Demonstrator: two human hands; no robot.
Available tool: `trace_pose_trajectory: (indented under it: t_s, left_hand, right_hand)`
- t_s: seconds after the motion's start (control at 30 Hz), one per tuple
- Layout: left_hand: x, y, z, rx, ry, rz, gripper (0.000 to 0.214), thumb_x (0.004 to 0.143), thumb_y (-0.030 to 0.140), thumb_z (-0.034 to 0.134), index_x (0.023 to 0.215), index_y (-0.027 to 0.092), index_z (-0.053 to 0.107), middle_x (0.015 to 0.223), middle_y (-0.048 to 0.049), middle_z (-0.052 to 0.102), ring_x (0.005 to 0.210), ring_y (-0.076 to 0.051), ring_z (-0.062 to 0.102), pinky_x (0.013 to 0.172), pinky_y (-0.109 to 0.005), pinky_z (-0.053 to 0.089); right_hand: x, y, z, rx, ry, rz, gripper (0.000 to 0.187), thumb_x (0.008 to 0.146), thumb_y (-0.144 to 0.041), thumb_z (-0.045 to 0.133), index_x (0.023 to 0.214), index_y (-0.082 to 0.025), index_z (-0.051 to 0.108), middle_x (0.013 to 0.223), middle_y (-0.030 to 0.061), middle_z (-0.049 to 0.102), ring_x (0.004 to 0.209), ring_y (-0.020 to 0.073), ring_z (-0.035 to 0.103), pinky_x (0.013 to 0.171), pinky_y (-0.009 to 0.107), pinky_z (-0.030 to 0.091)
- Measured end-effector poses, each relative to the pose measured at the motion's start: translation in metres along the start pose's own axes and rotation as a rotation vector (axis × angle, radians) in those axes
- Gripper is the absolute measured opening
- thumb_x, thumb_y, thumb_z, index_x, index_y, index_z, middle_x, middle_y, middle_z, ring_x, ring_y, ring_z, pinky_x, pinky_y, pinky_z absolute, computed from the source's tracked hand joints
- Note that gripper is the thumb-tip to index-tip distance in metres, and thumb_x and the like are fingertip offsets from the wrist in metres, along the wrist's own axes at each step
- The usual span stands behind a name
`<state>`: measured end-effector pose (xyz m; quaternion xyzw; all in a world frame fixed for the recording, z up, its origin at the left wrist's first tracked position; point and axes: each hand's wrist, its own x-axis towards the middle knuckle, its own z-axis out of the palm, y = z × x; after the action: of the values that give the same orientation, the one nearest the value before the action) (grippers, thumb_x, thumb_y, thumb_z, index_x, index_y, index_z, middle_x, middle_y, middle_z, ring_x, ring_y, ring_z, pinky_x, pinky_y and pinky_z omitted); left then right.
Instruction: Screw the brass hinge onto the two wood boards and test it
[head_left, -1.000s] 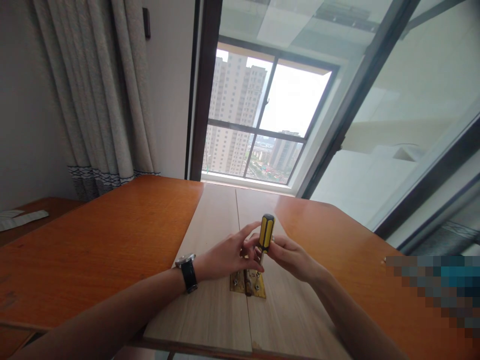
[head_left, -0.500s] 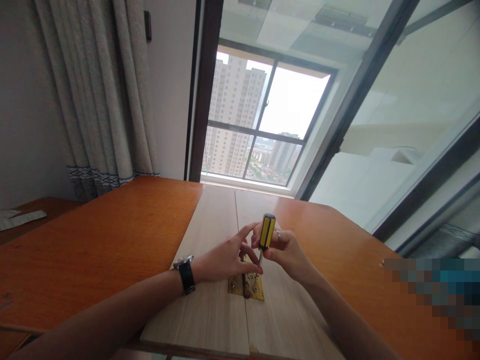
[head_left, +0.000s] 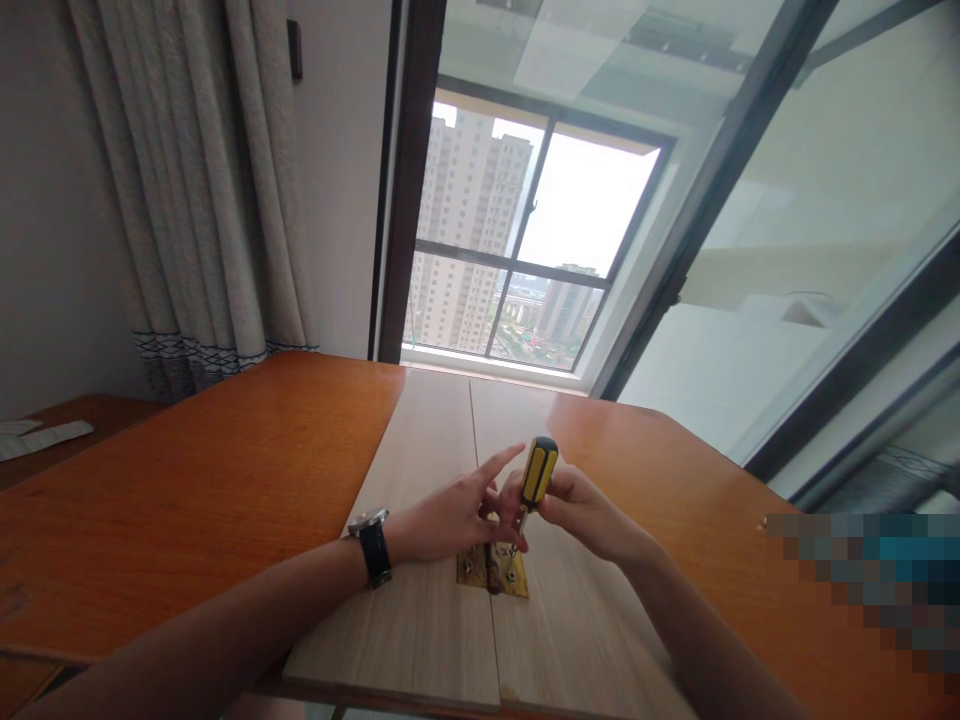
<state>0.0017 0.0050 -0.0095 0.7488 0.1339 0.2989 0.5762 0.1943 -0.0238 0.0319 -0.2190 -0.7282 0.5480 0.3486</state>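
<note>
A yellow-and-black screwdriver (head_left: pixel 539 473) stands nearly upright, with my right hand (head_left: pixel 586 507) shut around its handle. Its thin shaft points down at a brass hinge (head_left: pixel 492 570), and the tip is hidden by my fingers. The hinge joins two pale wooden boards (head_left: pixel 420 630) at their seam. My left hand (head_left: pixel 450 522), with a black-strapped wristwatch (head_left: pixel 373 547) on the wrist, sits just above the hinge, fingers spread beside the shaft. I see nothing held in it.
The boards lie on an orange wooden table (head_left: pixel 195 480). Beyond it are a tall window (head_left: pixel 525 230) and a long curtain (head_left: pixel 202 180). White paper strips (head_left: pixel 37 436) lie on a lower wooden surface at the left. A pixelated blue patch (head_left: pixel 870 580) covers the right.
The screwdriver handle has tilted slightly to the right and dropped a little. My left index finger now points further from the handle, and my right hand has turned, hiding its ring.
</note>
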Motion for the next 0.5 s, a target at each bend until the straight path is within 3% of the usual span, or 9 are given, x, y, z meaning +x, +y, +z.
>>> trace_pose_trajectory:
  t_s: [0.17, 0.37, 0.5]
  left_hand:
    - [-0.0012, 0.0097, 0.0, 0.129, 0.044, 0.027, 0.068, 0.077, 0.015, 0.076, 0.137, 0.021, 0.043, 0.089, 0.0, 0.066, 0.089, -0.018, 0.066, 0.078, -0.029, 0.051]
    - [-0.0025, 0.0111, -0.0003, 0.125, 0.023, 0.014, 0.062, 0.079, 0.02, 0.077, 0.132, 0.021, 0.045, 0.096, -0.0033, 0.069, 0.094, -0.019, 0.066, 0.081, -0.03, 0.051]
    - [-0.0026, 0.011, -0.0001, 0.111, 0.014, 0.024, 0.061, 0.08, 0.016, 0.074, 0.132, 0.021, 0.044, 0.096, -0.004, 0.068, 0.093, -0.02, 0.067, 0.077, -0.028, 0.052]
  right_hand:
    - [0.0029, -0.0028, 0.0008, -0.045, 0.021, -0.091, 0.029, 0.081, -0.044, 0.074, 0.088, -0.017, 0.073, 0.088, 0.005, 0.064, 0.081, 0.0169, 0.06, 0.072, 0.029, 0.052]
    - [0.003, 0.0027, 0.0018, -0.075, 0.112, -0.16, 0.022, 0.076, -0.038, 0.08, 0.081, -0.017, 0.076, 0.086, 0.0055, 0.064, 0.083, 0.0189, 0.062, 0.078, 0.033, 0.053]
    - [0.0019, 0.0044, 0.0016, -0.05, 0.103, -0.135, 0.021, 0.075, -0.036, 0.081, 0.084, -0.017, 0.075, 0.089, 0.0053, 0.065, 0.08, 0.0172, 0.062, 0.074, 0.031, 0.053]
